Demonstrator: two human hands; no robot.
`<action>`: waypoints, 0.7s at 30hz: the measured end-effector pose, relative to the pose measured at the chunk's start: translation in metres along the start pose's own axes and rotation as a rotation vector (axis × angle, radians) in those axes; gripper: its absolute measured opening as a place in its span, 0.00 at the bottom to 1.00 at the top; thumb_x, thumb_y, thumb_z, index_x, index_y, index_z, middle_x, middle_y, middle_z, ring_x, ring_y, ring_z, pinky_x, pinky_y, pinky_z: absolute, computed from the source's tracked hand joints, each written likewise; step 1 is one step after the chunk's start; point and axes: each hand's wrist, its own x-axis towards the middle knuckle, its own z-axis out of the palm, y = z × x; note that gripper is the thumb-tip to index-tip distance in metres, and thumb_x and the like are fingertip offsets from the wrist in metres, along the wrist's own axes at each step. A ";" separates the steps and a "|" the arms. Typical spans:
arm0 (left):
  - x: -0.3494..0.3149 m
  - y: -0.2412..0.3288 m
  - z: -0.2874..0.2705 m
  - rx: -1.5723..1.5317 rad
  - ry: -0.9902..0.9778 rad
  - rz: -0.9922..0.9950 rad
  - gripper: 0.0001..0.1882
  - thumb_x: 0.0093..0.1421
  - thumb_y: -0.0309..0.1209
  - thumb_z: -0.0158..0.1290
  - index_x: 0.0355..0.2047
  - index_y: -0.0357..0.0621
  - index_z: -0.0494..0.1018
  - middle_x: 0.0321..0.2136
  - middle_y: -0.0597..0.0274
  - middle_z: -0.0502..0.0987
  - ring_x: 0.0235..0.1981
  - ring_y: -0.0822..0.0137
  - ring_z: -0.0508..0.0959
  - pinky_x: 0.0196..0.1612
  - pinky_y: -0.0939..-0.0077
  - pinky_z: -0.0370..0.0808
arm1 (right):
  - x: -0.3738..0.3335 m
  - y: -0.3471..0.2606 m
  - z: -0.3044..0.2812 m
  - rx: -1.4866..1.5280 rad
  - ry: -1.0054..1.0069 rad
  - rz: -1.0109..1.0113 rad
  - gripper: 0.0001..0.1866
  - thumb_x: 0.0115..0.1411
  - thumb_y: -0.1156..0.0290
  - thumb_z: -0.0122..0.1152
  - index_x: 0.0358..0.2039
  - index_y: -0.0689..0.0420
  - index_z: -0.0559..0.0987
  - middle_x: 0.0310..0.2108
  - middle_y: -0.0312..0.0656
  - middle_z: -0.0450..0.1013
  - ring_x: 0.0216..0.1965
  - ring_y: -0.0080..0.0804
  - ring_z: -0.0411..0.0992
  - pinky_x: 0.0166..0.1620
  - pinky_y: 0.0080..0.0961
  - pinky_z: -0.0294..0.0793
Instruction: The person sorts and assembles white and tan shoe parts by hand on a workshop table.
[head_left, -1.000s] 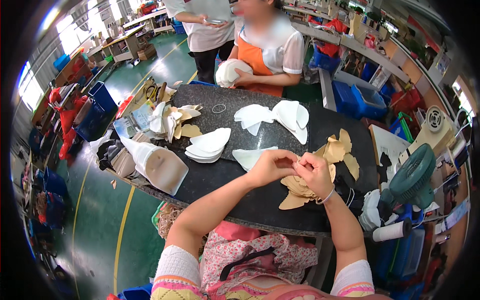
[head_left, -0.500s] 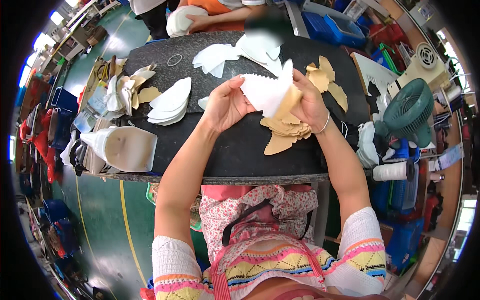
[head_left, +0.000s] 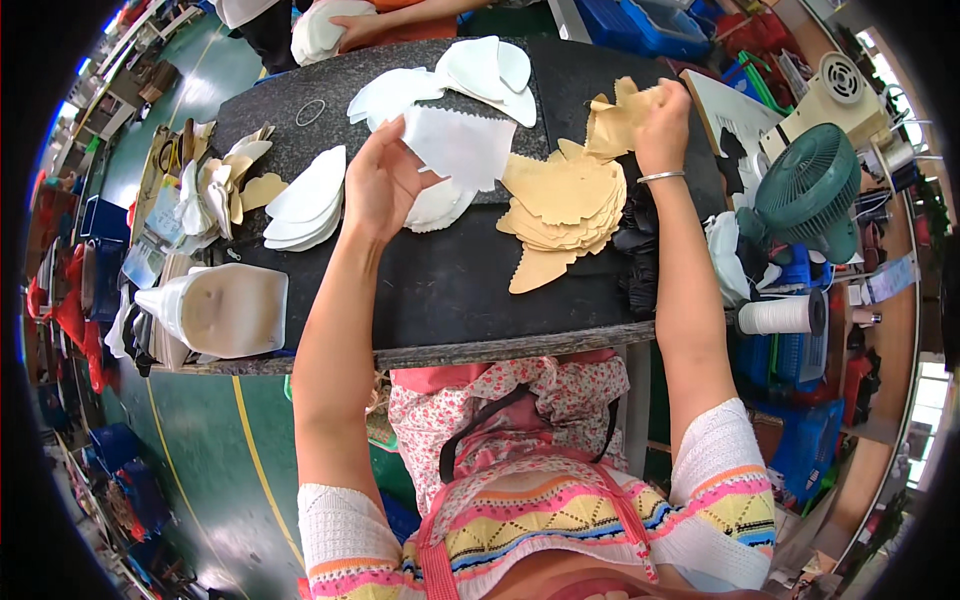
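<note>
A white piece (head_left: 460, 145) with zigzag edges is pinched in my left hand (head_left: 383, 178), above the black table mat. My right hand (head_left: 664, 130) is closed at the edge of some crumpled tan pieces (head_left: 615, 120) at the far right and appears to grip one; its fingertips are partly hidden. Between the hands lies a stack of tan zigzag-edged pieces (head_left: 562, 210). Just under the held white piece rests a small white stack (head_left: 440, 207). Farther back are white curved pieces (head_left: 487, 75) and a second white pile (head_left: 395, 92).
A stack of white pieces (head_left: 308, 205) and a white plastic container (head_left: 232, 308) stand at left, near mixed scraps (head_left: 222, 185). To the right are a green fan (head_left: 808, 180), a white thread spool (head_left: 778, 315) and black fabric (head_left: 636, 240). Another person's hand (head_left: 352, 30) holds white pieces across the table.
My hands have moved apart. The tan layer has come away from the white piece; my right hand went far right, while my left moved leftward with the white piece.
</note>
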 end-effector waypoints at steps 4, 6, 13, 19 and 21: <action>-0.002 -0.006 -0.002 0.167 0.084 0.096 0.17 0.60 0.40 0.40 0.43 0.41 0.65 0.40 0.59 0.71 0.42 0.66 0.70 0.46 0.60 0.69 | -0.015 -0.035 0.009 0.054 -0.541 0.101 0.21 0.52 0.76 0.56 0.47 0.56 0.64 0.38 0.48 0.70 0.41 0.45 0.70 0.43 0.33 0.70; -0.002 -0.009 0.001 0.260 0.065 0.096 0.16 0.61 0.38 0.41 0.43 0.40 0.66 0.41 0.59 0.71 0.42 0.66 0.71 0.44 0.66 0.70 | -0.022 -0.065 0.009 0.388 -0.577 -0.026 0.21 0.49 0.74 0.62 0.44 0.58 0.67 0.38 0.44 0.70 0.39 0.35 0.71 0.42 0.27 0.71; -0.012 -0.012 0.007 0.408 -0.341 -0.121 0.20 0.56 0.35 0.54 0.44 0.38 0.65 0.42 0.63 0.70 0.45 0.72 0.70 0.51 0.77 0.64 | -0.033 -0.140 -0.012 0.806 -0.540 -0.144 0.15 0.46 0.73 0.65 0.32 0.61 0.70 0.29 0.42 0.68 0.31 0.33 0.70 0.33 0.23 0.71; 0.001 -0.002 -0.004 0.973 -0.086 0.165 0.22 0.49 0.35 0.59 0.41 0.36 0.69 0.41 0.55 0.74 0.46 0.63 0.73 0.46 0.72 0.69 | -0.035 -0.108 -0.005 0.689 -0.380 0.153 0.06 0.51 0.75 0.60 0.27 0.61 0.72 0.20 0.38 0.68 0.20 0.23 0.65 0.23 0.20 0.63; 0.003 0.000 -0.034 1.602 0.330 0.342 0.15 0.48 0.32 0.58 0.33 0.36 0.71 0.34 0.52 0.75 0.40 0.57 0.75 0.43 0.69 0.70 | -0.033 -0.110 -0.002 0.783 -0.374 0.227 0.06 0.52 0.75 0.59 0.28 0.61 0.72 0.21 0.36 0.69 0.21 0.18 0.65 0.23 0.19 0.63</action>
